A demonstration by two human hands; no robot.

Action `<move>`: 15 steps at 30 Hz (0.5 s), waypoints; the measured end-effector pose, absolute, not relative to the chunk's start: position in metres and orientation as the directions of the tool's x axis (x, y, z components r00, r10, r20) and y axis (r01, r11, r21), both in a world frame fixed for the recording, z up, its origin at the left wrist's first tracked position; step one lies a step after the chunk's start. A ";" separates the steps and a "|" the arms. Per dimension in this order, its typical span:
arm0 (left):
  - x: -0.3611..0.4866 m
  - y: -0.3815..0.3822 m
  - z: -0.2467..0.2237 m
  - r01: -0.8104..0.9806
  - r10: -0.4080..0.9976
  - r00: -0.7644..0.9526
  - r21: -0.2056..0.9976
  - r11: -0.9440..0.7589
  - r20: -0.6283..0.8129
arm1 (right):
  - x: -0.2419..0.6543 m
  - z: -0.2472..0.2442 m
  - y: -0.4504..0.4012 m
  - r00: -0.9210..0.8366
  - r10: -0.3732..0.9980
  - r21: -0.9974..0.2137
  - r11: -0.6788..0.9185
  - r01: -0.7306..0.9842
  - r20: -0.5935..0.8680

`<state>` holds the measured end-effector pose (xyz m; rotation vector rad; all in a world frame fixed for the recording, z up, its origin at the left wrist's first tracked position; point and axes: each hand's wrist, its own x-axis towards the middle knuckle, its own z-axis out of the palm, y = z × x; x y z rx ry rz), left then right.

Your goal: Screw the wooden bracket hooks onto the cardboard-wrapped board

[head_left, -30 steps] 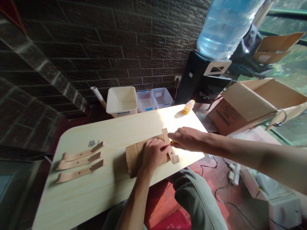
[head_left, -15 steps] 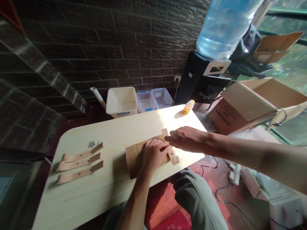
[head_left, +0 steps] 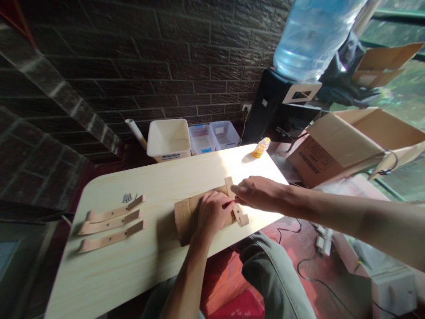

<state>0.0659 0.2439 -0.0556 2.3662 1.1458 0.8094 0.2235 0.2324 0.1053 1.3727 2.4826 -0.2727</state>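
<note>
one holed strip (head_left: 239,214) at brown block (head_left: 186,218) on counter (head_left: 159,179); your right hand (head_left: 251,190) rolled slightly since second ago, suggesting twisting, fingers curled together; left hand (head_left: 212,211) on block, cannot tell finger grip.

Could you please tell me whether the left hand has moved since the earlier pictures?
No, not visibly: judged against the table, the left hand rests in the same place on the brown block.
</note>
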 end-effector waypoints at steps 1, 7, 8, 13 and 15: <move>0.066 0.244 -0.055 0.579 0.802 0.501 0.564 -0.590 0.326 | 0.222 0.106 0.231 -0.485 0.805 -0.025 0.509 0.861 -0.343; 0.066 0.244 -0.055 0.572 0.801 0.502 0.570 -0.590 0.325 | 0.222 0.103 0.226 -0.459 0.839 0.011 0.483 0.876 -0.290; 0.066 0.244 -0.055 0.573 0.803 0.496 0.570 -0.589 0.330 | 0.222 0.103 0.226 -0.480 0.829 0.004 0.502 0.865 -0.288; 0.068 0.245 -0.056 0.596 0.811 0.463 0.551 -0.584 0.358 | 0.220 0.107 0.228 -0.467 0.818 -0.041 0.482 0.875 -0.336; 0.068 0.245 -0.056 0.592 0.805 0.469 0.546 -0.592 0.364 | 0.220 0.107 0.228 -0.468 0.815 -0.032 0.487 0.873 -0.343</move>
